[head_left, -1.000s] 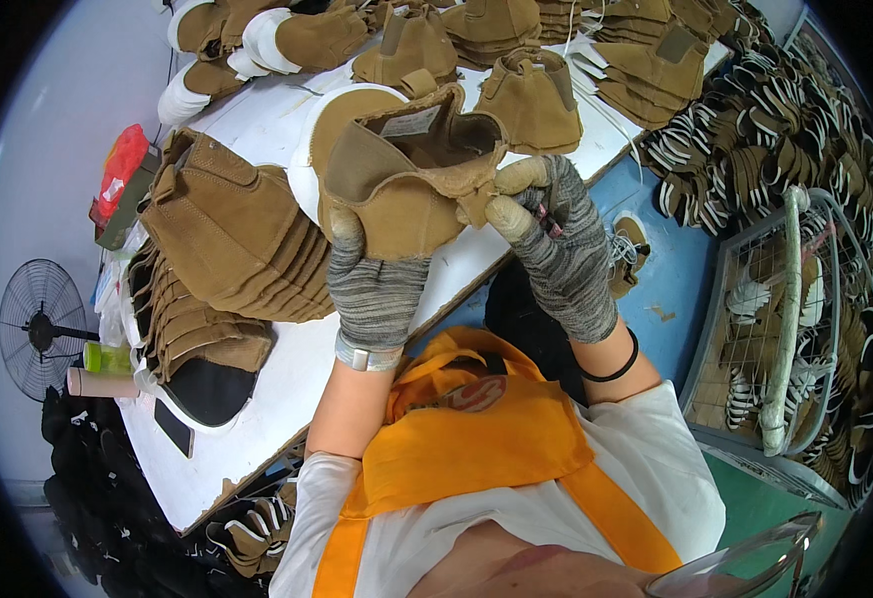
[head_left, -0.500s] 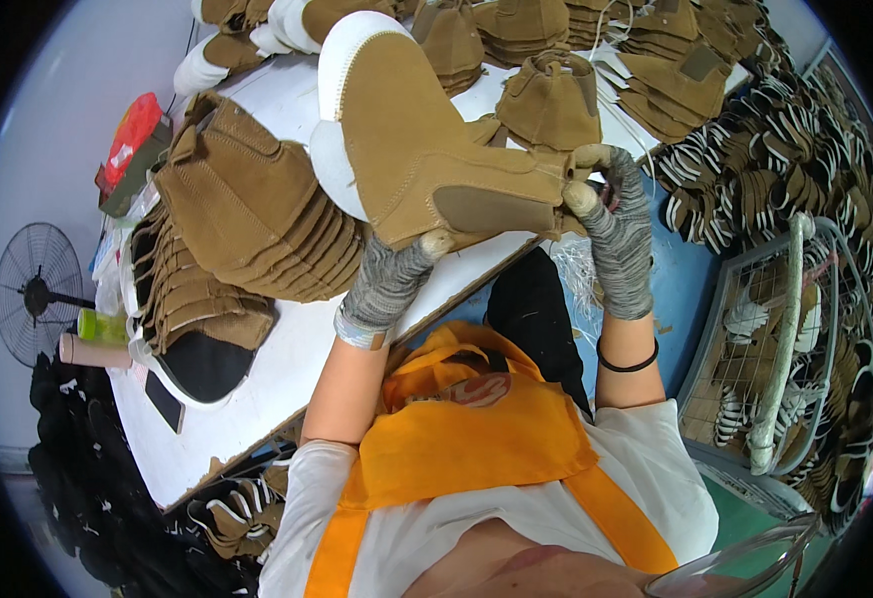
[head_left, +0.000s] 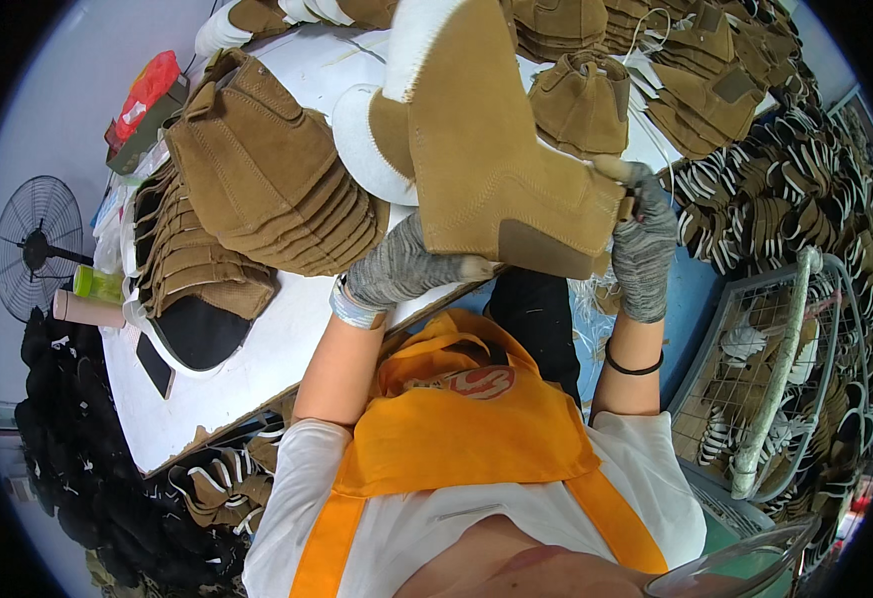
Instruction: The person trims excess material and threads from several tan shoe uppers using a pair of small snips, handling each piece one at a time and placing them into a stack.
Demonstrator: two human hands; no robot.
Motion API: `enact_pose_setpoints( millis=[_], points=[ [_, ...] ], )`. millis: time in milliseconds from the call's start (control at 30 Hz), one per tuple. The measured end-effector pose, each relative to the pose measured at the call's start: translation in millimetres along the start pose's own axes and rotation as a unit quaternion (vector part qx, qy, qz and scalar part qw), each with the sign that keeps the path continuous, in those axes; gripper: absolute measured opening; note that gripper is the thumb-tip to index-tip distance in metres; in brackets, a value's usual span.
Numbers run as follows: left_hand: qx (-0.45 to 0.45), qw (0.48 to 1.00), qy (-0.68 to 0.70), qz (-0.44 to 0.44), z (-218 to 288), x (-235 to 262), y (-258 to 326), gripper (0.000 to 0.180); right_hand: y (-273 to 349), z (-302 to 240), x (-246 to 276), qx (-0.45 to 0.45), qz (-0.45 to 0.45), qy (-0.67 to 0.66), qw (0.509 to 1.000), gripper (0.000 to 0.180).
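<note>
Raised over the table's edge is a tan suede boot upper (head_left: 501, 179) with a white fleecy edge along its toe, held in both my hands. My left hand (head_left: 406, 267), in a grey fingerless glove, is closed on its lower side; the thumb shows and the other fingers are hidden behind the suede. At the shaft's end, my gloved right hand (head_left: 643, 234) grips the rim near the pull loop. A darker brown panel (head_left: 541, 249) faces me on the shaft. Partly behind the upper, a rounded white piece with a tan part (head_left: 361, 140) lies on the table.
Stacked tan uppers (head_left: 267, 179) stand on the white table (head_left: 217, 399) at left, beside a dark phone (head_left: 155, 366). More uppers (head_left: 581, 105) line the far side. A wire basket cart (head_left: 765, 369) stands at right. At far left are a fan (head_left: 37, 239) and a green cup (head_left: 97, 284).
The boot upper has moved right and turned, its toe pointing farther up and out of view at the top. Both hands moved with it and keep hold.
</note>
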State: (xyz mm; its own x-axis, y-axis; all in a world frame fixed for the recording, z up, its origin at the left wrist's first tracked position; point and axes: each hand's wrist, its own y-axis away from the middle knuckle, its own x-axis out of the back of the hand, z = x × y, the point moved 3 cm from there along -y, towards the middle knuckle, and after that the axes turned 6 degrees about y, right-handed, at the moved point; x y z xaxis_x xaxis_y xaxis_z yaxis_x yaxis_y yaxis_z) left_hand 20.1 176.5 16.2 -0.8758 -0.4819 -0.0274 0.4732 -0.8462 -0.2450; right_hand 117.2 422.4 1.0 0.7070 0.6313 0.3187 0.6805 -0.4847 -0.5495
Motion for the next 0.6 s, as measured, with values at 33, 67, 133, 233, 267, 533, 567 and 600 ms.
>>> enact_pose_setpoints(
  millis=[33,67,133,233,267,533,567,600],
  points=[
    [-0.003,0.999,-0.033,0.027,-16,10,-1,0.043,-3,-34,-2,0.032,0.041,-0.025,0.998,0.022],
    [-0.007,0.996,-0.066,0.053,-25,18,-6,0.044,-1,-40,-1,0.048,0.063,-0.050,0.996,0.022],
    [0.002,0.993,-0.075,0.088,-28,23,-10,0.047,2,-48,3,0.081,0.107,-0.098,0.986,0.022],
    [-0.002,0.990,0.045,0.133,-18,16,-17,0.056,12,-62,-4,0.065,0.138,-0.133,0.979,0.026],
    [-0.032,0.980,0.117,0.160,-21,12,-17,0.059,14,-64,-4,0.071,0.147,-0.127,0.978,0.027],
    [-0.009,0.752,0.658,0.035,-26,11,-14,0.069,18,-104,-19,0.139,-0.139,-0.254,0.947,0.023],
    [-0.015,0.752,0.658,0.043,-26,10,-14,0.069,20,-95,-15,0.054,-0.075,-0.255,0.962,0.022],
    [-0.020,0.752,0.657,0.050,-27,9,-15,0.069,22,-85,-12,-0.031,-0.011,-0.254,0.967,0.022]
  ],
)
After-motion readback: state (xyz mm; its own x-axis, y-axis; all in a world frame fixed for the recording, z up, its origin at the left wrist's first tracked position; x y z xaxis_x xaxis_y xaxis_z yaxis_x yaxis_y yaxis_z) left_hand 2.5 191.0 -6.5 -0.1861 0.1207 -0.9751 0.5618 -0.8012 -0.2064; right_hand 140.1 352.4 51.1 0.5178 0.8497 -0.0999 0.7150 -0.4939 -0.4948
